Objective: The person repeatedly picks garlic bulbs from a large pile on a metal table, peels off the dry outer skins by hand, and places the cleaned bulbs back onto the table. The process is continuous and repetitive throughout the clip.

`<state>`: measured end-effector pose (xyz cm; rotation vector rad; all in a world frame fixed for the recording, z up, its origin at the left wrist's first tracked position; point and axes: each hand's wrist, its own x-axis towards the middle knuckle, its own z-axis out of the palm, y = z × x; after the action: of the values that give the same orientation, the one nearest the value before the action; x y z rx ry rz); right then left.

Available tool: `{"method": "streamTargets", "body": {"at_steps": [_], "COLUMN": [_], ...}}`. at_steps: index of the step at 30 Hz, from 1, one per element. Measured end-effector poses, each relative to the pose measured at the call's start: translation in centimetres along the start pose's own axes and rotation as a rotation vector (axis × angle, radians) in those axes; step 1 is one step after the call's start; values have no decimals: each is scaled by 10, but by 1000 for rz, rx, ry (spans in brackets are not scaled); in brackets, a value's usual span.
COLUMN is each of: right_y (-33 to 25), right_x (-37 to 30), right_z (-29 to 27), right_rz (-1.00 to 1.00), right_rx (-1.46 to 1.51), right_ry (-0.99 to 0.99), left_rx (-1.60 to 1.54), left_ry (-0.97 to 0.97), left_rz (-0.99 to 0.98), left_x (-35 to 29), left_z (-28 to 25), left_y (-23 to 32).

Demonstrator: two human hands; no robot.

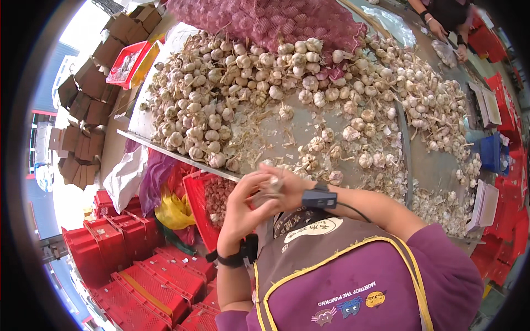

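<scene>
Both of my hands meet above the near edge of the metal table (pixel 226 172). A pale garlic bulb (pixel 274 185), partly covered by fingers and a little blurred, is between them. My left hand (pixel 247 201) has its fingers curled round the bulb from the left, thumb below. From the other side, my right hand (pixel 293 188) closes on the same bulb. Just beyond my hands lie loose garlic bulbs (pixel 316 144) and scattered papery skins. A large heap of garlic (pixel 204 83) covers the far left of the table.
A purple mesh sack (pixel 265 22) full of garlic lies at the back. A red crate (pixel 194 201) with small pieces stands below the table edge, near stacked red crates (pixel 149 284). A blue bin (pixel 493 154) is at right. Another person's hands (pixel 441 33) hold a bag far right.
</scene>
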<state>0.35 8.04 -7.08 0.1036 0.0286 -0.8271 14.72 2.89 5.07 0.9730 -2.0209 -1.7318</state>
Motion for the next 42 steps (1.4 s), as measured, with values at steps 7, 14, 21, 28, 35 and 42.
{"method": "streamTargets", "body": {"at_steps": [7, 14, 21, 28, 35, 42], "right_y": [-35, -46, -7, -4, 1, -1], "right_x": [-122, -186, -148, -112, -119, -188], "right_z": [-29, -21, -17, -30, -40, -25], "right_rz": [-459, -445, -235, -84, -265, -401], "right_rx": [117, -400, -1674, -2468, -2449, -538], "right_ry": [185, 526, 885, 712, 806, 583], "left_rx": [419, 954, 947, 1149, 1110, 815], "left_ry": [-30, -388, -293, -50, -508, -454], "left_rz": [-63, -61, -199, 35, -23, -144], "left_x": [67, 102, 119, 106, 90, 104], "left_z": [-1, 48, 25, 22, 65, 47], "left_y": [-54, -118, -107, -103, -119, -76]}}
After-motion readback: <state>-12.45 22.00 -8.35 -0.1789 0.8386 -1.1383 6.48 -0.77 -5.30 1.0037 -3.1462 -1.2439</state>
